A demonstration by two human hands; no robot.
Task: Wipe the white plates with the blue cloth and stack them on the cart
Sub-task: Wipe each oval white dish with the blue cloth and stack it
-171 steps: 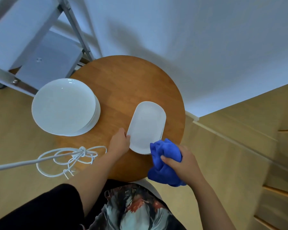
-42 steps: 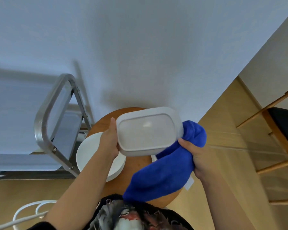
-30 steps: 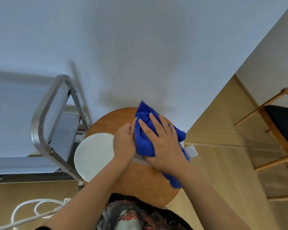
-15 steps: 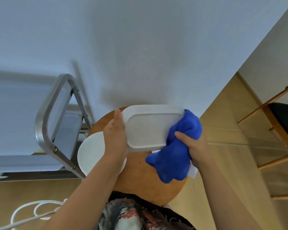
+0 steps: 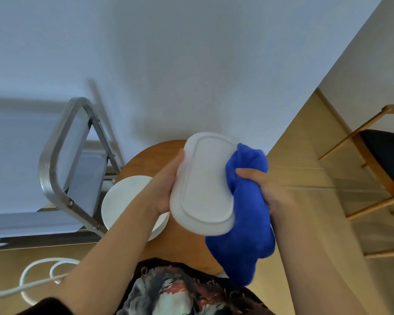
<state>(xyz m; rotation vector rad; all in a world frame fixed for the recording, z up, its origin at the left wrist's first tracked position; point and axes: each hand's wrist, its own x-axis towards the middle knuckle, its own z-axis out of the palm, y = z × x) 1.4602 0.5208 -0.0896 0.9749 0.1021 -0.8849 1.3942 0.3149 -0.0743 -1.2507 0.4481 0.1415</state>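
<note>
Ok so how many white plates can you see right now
2 clearly separate spots: one oblong plate held up, underside showing, by the left hand; one stack of round plates on the wooden table. The stack's number can't be counted, partly hidden behind the arm.

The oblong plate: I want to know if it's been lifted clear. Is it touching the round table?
Apart. The head view shows the oblong plate tilted in the air, gripped by the left hand, above the round table.

Left hand (image 5: 163, 194) grips oblong plate (image 5: 204, 185); right hand (image 5: 267, 192) presses blue cloth (image 5: 246, 221) against it
</note>
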